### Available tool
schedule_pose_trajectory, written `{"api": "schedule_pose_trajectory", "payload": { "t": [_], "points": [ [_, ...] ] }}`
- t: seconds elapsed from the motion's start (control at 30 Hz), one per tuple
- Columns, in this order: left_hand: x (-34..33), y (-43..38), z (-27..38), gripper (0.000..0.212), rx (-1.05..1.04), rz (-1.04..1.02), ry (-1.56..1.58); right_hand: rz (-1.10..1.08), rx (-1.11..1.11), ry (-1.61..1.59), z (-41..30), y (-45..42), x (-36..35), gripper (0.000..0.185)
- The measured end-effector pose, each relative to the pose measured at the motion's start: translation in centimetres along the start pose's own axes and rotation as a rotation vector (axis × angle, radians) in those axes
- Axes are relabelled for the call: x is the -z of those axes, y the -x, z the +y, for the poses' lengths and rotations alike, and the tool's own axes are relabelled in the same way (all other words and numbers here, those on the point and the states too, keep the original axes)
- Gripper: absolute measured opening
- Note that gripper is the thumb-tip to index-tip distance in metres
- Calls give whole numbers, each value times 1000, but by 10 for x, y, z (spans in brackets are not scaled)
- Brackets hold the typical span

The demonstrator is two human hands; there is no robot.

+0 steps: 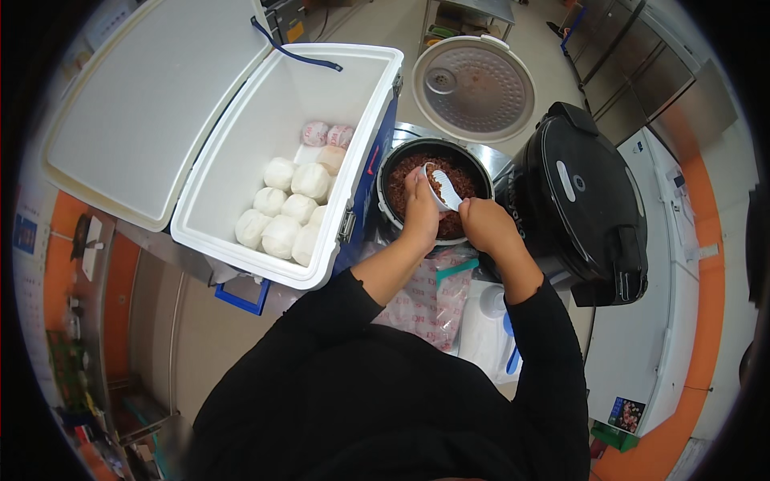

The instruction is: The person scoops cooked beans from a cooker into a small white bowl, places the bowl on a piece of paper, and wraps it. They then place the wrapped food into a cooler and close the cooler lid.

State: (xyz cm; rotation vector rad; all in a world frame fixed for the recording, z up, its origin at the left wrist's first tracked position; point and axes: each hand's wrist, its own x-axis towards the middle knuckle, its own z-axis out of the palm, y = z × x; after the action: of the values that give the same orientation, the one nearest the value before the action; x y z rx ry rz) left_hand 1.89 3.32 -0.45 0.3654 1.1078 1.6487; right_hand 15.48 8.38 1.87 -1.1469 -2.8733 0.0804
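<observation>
My left hand (421, 207) holds a small white bowl (442, 201) tilted over an open rice cooker (385, 207). Cooked reddish-brown rice (409, 171) fills much of the dark inner pot. In my right hand (488, 223) is a white rice paddle (446, 187) with a dimpled blade, its tip in the bowl against some of the rice. My fingers hide the paddle's handle and part of the bowl. The cooker's round lid (474, 87) stands raised behind the pot.
Left of the cooker, an open cooler box (289, 273) holds several wrapped round bundles (280, 235). A closed black cooker (586, 180) stands at right. Printed wrapping sheets (415, 300), a teal-handled tool (458, 270) and a white cloth (486, 337) lie near my body.
</observation>
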Motion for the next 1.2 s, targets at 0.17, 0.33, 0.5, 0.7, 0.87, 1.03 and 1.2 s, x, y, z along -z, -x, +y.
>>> {"api": "schedule_pose_trajectory", "payload": {
  "t": [0.17,0.33,0.5,0.7,0.87,1.03,1.2],
  "points": [
    [9,-4,-5,48,16,-8,135,112,-154,-274,10,-2,2,38],
    [9,3,5,51,-33,56,244,260,-475,-355,22,-12,5,41],
    [15,-16,-9,51,-101,45,296,212,-471,-244,18,-22,-22,33],
    [16,-7,-1,50,-88,29,296,572,0,-635,-21,-13,22,33],
    [18,-1,3,50,-98,5,252,242,-132,-411,-51,8,38,30],
    [14,10,4,49,-47,27,247,191,-102,-288,-50,12,44,30],
    [17,14,2,47,-27,58,177,63,21,-413,-39,1,46,32]
  ]
}}
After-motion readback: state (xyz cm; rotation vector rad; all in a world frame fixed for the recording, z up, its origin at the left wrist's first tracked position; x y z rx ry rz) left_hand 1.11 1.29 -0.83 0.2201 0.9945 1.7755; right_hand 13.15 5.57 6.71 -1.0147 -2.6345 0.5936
